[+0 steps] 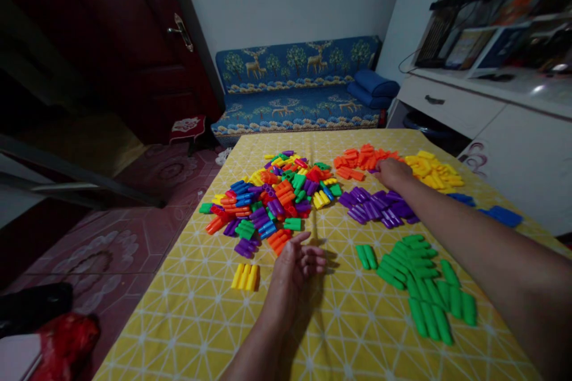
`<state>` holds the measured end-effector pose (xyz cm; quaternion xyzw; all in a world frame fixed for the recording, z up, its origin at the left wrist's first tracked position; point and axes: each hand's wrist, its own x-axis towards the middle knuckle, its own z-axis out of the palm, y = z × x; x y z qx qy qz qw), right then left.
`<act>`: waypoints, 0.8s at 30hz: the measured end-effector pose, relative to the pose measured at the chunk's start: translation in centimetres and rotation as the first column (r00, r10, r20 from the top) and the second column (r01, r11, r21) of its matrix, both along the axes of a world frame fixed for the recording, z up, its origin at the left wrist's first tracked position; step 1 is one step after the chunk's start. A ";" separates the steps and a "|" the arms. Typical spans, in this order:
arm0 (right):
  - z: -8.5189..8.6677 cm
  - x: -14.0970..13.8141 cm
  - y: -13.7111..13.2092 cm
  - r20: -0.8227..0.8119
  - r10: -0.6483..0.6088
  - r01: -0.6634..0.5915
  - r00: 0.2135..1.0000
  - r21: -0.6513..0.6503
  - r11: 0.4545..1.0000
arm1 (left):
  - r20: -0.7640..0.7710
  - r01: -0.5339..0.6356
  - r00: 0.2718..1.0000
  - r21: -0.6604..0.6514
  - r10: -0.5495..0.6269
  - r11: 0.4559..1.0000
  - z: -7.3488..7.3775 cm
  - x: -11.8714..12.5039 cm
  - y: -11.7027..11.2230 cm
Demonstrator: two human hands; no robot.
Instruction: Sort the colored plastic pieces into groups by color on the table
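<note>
Head view: long reach across the colour piles

Right hand [395,175] now, just beyond the purple pile [373,206] and beside the orange pile [364,158]; a purple piece [373,171] shows at its fingers, but gripped or merely lying there, I can't tell. If it's let go right there, I'd expect purple mixed into orange.

Over to the left hand [292,265], on the purple pile's near left: fingers loosely curled, released, nothing in them. I'd mind that one; a careless sweep leftward could scatter the mixed heap [274,202], left of the purple pile.

And the right forearm [469,244], stretched over the counter [357,339], right of the purple pile: let it sag and it might drag the green group [417,280], nearer and right of the purple pile. Yellow pile [432,174], beyond and right of it: a wrist swung outward could knock it apart.
</note>
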<state>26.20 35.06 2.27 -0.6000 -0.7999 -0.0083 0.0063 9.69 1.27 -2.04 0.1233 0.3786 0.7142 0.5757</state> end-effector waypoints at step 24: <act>-3.4 -5.2 -29.7 -0.937 0.098 -0.515 0.334 -0.094 0.852 | -0.669 -0.373 0.651 0.131 0.359 0.919 2.9 -1.9 -2.5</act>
